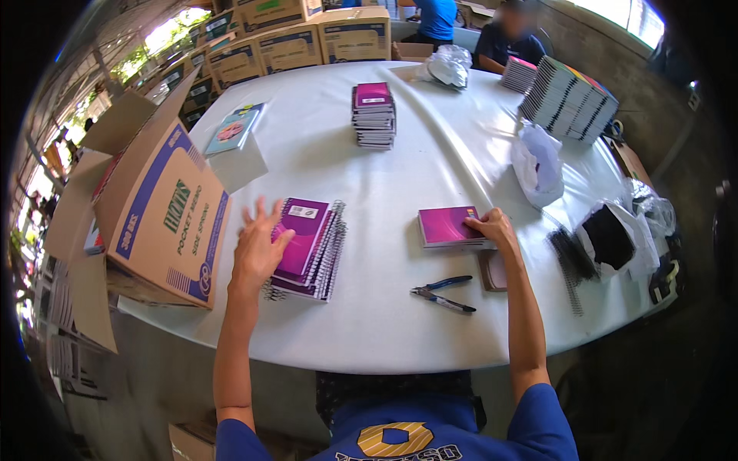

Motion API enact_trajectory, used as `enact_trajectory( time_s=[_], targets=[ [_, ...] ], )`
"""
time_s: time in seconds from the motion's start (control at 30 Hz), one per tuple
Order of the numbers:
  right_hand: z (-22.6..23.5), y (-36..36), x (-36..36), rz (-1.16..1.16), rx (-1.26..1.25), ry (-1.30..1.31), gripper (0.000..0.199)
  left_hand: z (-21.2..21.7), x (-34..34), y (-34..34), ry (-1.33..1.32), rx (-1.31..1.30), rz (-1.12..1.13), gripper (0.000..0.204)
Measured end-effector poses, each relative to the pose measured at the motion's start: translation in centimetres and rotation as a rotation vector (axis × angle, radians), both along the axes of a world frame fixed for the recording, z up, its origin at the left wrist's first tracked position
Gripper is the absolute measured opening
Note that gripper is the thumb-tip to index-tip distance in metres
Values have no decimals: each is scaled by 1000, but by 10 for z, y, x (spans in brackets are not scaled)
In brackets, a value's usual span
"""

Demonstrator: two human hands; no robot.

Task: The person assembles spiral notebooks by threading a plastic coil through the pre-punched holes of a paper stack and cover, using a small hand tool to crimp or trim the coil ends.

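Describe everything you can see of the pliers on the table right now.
The pliers lie flat on the white table, just in front of the purple notebook stack under the right hand. They look like metal with dark blue handles, which spread apart toward the right; the slim jaws point left. Neither hand touches them. A small brown pad sits just to their right.

Dressed in a blue short-sleeved shirt point(400, 438), sleeves ending above the elbows. Yellow and white printed emblem across the chest, with pale lettering beneath it, partly cut off at the near edge. Forearms bare from sleeve to wrist. No gloves, watch or rings visible on left hand point(257, 250) or right hand point(494, 229).
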State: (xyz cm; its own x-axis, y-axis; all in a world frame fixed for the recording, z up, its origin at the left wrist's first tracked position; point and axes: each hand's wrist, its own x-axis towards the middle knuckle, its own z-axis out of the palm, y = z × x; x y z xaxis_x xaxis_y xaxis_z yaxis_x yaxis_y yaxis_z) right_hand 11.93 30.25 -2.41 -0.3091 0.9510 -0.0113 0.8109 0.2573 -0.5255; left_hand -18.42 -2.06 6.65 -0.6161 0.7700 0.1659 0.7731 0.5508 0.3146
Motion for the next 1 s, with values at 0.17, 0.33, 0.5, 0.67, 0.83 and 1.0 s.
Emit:
enact_trajectory(
  time_s=[0.17, 0.33, 0.5, 0.67, 0.83, 1.0],
  targets=[
    [-15, 25, 15, -10, -82, 124, 58, 9, 52, 22, 234, 413, -172, 59],
    [39, -35, 11, 67, 112, 551, 19, 15, 115, 33, 137, 434, -368, 77],
    [111, -126, -6, 811, 409, 688, 23, -13, 131, 65, -539, 425, -614, 82],
    [76, -168, -7, 407, -116, 1285, 50, -57, 162, 56, -1638, 1171, -654, 64],
    [13, -212, 1, 290, -792, 1481, 31, -107, 173, 29, -1602, 1057, -520, 89],
    [3, -213, 22, 443, -380, 1048, 21, -93, 147, -14, -1280, 1032, -378, 124]
  ],
)
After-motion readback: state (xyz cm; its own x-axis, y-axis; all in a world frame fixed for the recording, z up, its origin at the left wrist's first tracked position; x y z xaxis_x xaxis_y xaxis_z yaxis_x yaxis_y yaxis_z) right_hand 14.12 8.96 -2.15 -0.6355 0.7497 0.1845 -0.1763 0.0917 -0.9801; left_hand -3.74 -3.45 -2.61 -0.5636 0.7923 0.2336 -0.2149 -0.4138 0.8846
